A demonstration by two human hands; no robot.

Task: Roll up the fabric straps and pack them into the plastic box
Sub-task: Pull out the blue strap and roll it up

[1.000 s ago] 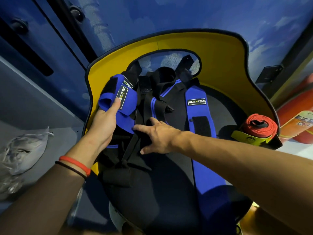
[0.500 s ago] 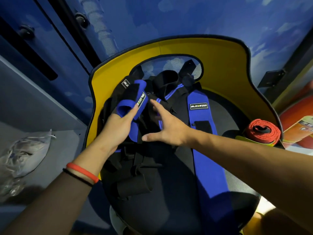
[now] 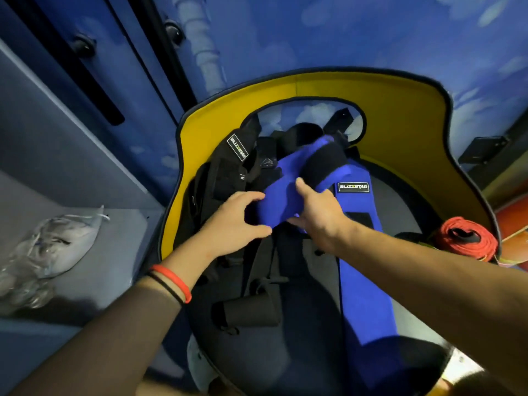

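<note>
A blue fabric strap (image 3: 281, 200) with a black fuzzy end is lifted over a pile of black and blue straps on a dark round seat. My right hand (image 3: 321, 217) grips its right side with the thumb on top. Curled round the strap's left end are the fingers of my left hand (image 3: 233, 221). A long blue strap (image 3: 363, 270) with a BLIZZSTAR label lies flat down the seat. Black straps (image 3: 225, 178) are heaped at the left, and a small black roll (image 3: 250, 310) lies nearer to me. No plastic box is in view.
A yellow curved backrest (image 3: 400, 118) rings the seat. A rolled red strap (image 3: 463, 240) sits at the right edge. A crumpled clear plastic bag (image 3: 54, 247) lies on the grey shelf (image 3: 108, 252) at left. Blue cloud-painted walls stand behind.
The blue strap moved from the left side to the middle of the pile. My right hand came off the pile and took hold of it; both hands now hold it.
</note>
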